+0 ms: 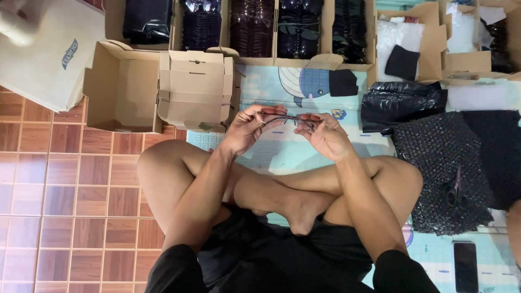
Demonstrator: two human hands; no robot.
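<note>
Dark, thin-framed glasses [287,119], I think, pinched between my left hand [247,130] and right hand [325,138], both grips closed; folded cardboard boxes [195,89] stacked just left.

Matt cardboard boxes [194,89], glossy black plastic bag [401,103], thin metal glasses [287,119].

A stack of folded cardboard boxes [195,89] stands on the floor, just beside an open cardboard box [122,87] to its left; a flat pile of cardboard sheets [49,51] lies at the upper left on the brown wooden tiles [65,206]; a pale blue play mat [282,87] covers the floor; a row of boxes filled with dark packets [255,27] runs along the top; a black plastic bag [401,103] sits at the right, near a sheet of dark bubble wrap [439,163] with black scissors [456,192] on it; a dark phone [465,266] lies at the lower right.
</note>
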